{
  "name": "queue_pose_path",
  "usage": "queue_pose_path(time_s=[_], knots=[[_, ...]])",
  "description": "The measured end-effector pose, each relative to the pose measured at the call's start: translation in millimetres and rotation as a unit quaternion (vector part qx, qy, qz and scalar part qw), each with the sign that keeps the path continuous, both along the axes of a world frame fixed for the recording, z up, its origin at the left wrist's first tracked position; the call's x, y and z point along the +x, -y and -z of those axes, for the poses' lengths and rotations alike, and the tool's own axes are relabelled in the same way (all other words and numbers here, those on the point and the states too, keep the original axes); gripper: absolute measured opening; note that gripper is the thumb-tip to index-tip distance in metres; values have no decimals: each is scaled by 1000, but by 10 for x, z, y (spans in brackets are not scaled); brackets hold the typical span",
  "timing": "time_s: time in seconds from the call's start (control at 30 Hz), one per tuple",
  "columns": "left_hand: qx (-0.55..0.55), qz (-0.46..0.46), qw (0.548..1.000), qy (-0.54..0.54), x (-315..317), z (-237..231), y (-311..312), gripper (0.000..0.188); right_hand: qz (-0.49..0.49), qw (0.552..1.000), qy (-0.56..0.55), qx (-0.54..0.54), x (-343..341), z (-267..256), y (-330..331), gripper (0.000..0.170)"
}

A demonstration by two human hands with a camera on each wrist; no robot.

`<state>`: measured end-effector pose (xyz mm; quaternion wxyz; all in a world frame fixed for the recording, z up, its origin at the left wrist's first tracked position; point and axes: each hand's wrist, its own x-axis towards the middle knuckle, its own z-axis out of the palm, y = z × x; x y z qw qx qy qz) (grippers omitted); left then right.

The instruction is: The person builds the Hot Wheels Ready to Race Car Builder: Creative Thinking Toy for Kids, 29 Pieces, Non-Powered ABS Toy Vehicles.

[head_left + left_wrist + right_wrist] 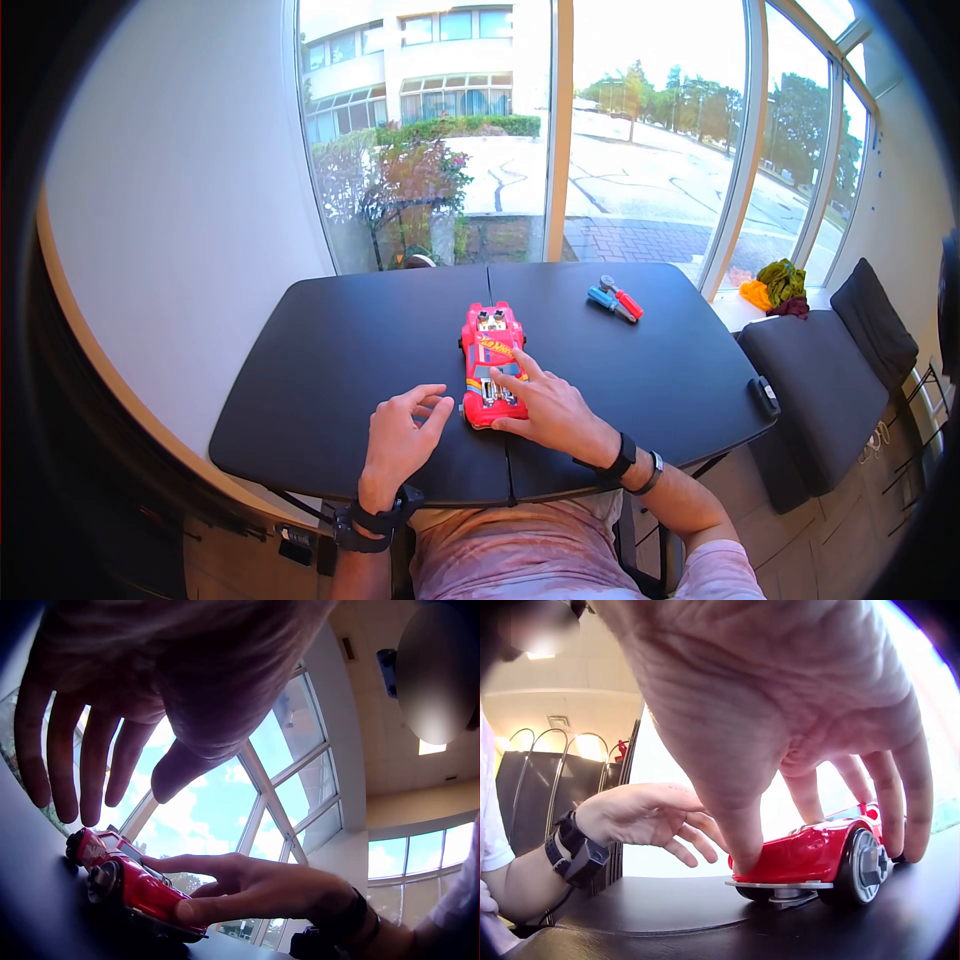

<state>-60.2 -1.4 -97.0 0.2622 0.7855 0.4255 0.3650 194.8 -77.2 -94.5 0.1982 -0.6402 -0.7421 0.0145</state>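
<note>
A red toy car (492,352) with yellow lettering stands on its wheels on the black folding table (330,350). My right hand (560,410) holds it from above: in the right wrist view the thumb lies on one side of the red car body (799,855) and fingers reach down the other side, near a grey-hubbed wheel (866,862). My left hand (402,440) hovers just left of the car, fingers relaxed and slightly bent, with nothing in it. The left wrist view shows a gap between the left hand (150,697) and the car (131,881).
At the table's back right lie a blue-and-grey tool (610,302) and a red-handled one (629,304). A small black object (764,396) is at the right edge. Beyond it stand a dark padded chair (820,380) and bunched coloured cloth (780,284). Tall windows rise behind the table.
</note>
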Motion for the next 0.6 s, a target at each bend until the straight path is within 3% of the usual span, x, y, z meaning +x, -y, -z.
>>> queue_pose_path(time_s=[0.6], knots=[[-24,5,1000,1,4,-29,9,33,2,1000,-1,10,-6,40,17,80]])
